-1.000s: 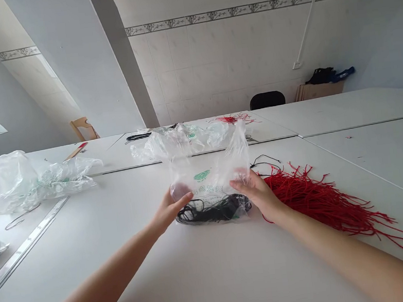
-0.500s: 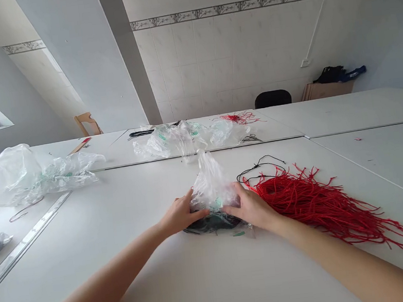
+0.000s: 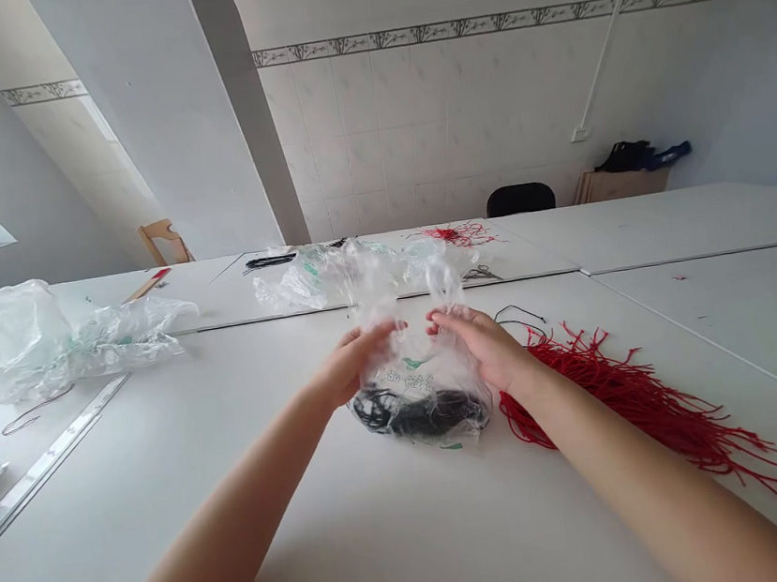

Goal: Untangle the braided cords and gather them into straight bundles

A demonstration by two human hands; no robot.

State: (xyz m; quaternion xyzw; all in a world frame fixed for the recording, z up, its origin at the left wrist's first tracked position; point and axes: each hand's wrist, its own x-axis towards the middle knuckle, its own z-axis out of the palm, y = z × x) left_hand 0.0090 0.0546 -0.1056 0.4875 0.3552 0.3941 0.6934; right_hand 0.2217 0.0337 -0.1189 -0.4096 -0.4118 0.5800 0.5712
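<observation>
White tabletop [image 3: 418,533]: left hand [image 3: 353,365] and right hand [image 3: 484,343] are gripping untied plastic bag [image 3: 412,368], black cord [image 3: 428,414] already inside.

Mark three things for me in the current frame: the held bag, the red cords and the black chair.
Held bag [image 3: 410,378]: head view, on its printed front.
Red cords [image 3: 616,381]: head view, mid-bundle.
Black chair [image 3: 520,200]: head view, on the part showing above the table [image 3: 307,546].

looks thin, crinkled and glossy on the plastic bag [image 3: 416,368], matt on the red cords [image 3: 619,387], smooth with soft sheen on the white tabletop [image 3: 347,532], like wood on the tan chair [image 3: 157,229]
</observation>
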